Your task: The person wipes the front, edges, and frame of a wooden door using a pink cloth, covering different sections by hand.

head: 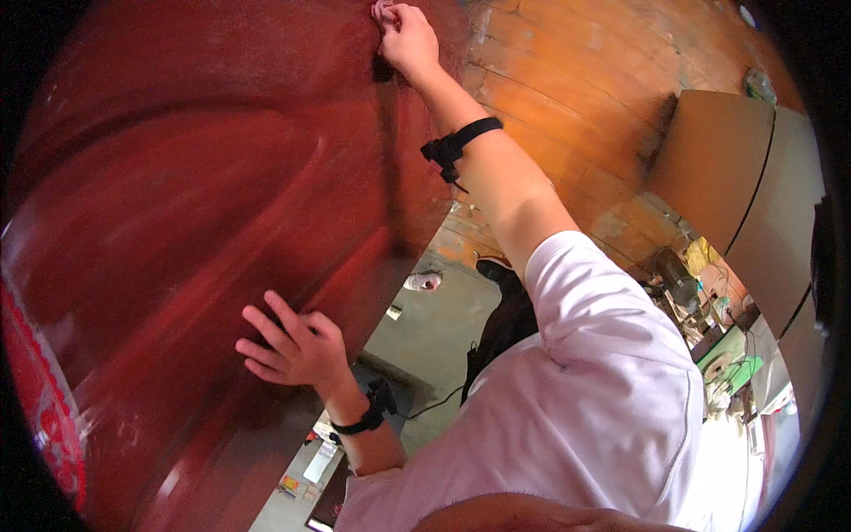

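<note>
A wide dark red tabletop (pixel 219 199) with a dull shine lies before me. My right hand (pixel 411 41) reaches to its far side and grips a small crumpled pinkish cloth (pixel 381 12) against the surface; part of the cloth is hidden by the fingers. Nearer to me, my left hand (pixel 292 349) is spread over the tabletop with nothing in it. Whether its palm rests on the surface cannot be told. Each arm wears a black strap with a small device, one at the left wrist (pixel 372 412) and one on the right forearm (pixel 452 149).
A red and white patterned cloth (pixel 56 425) lies at the left rim. Beyond the table edge are worn orange floorboards (pixel 572 86), a white roll (pixel 423 282) and my dark shoe (pixel 493 267). A large brownish-grey cabinet (pixel 718 153) stands right, near cluttered items with a green board (pixel 731 359).
</note>
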### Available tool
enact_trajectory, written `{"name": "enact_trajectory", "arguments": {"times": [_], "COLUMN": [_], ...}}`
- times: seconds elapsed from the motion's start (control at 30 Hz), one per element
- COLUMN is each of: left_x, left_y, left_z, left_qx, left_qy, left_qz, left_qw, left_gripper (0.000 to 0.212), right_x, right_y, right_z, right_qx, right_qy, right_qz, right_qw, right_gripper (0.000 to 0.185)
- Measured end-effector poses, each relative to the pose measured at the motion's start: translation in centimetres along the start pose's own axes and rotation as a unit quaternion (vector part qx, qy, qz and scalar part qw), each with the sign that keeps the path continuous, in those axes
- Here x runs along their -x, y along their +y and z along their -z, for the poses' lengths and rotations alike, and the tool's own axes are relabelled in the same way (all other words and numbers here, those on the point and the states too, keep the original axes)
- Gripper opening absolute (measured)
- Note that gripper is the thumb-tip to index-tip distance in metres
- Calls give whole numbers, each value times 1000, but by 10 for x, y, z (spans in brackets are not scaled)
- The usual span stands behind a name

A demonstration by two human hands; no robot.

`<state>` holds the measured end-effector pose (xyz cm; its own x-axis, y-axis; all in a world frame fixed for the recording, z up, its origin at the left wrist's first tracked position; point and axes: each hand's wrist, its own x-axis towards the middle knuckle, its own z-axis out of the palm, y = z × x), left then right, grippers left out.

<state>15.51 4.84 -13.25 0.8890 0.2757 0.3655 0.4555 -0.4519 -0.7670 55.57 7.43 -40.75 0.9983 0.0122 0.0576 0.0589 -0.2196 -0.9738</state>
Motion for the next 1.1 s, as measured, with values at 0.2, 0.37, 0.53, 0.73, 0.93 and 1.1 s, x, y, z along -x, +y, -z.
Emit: {"name": "enact_trajectory", "arguments": {"times": [0.2,0.37,0.53,0.73,0.93,1.1], "left_x": [5,2,-4,1,3,-10], "left_y": [2,1,-2,-7,-13,-15], "left_z": [3,4,6,3,16,30], "left_qx": [16,21,11,68,131,223], "left_qy": [-46,-41,-30,22,-5,-19], "left_qz": [9,11,10,8,43,57], "left_qw": [999,999,999,997,990,973], "left_gripper": [71,69,64,60,61,57], "right_x": [-3,-23,-7,-25,-34,-45], "right_y": [-127,-195,-89,-204,-379,-339], "right_z": [28,41,37,67,103,90], "right_qx": [-107,-194,-80,-97,-195,-156], "right_qy": [17,8,-52,-119,-74,-49], "right_qz": [169,277,122,171,349,342], "right_qw": [980,941,988,973,914,926], "right_gripper": [30,30,29,29,33,31]}}
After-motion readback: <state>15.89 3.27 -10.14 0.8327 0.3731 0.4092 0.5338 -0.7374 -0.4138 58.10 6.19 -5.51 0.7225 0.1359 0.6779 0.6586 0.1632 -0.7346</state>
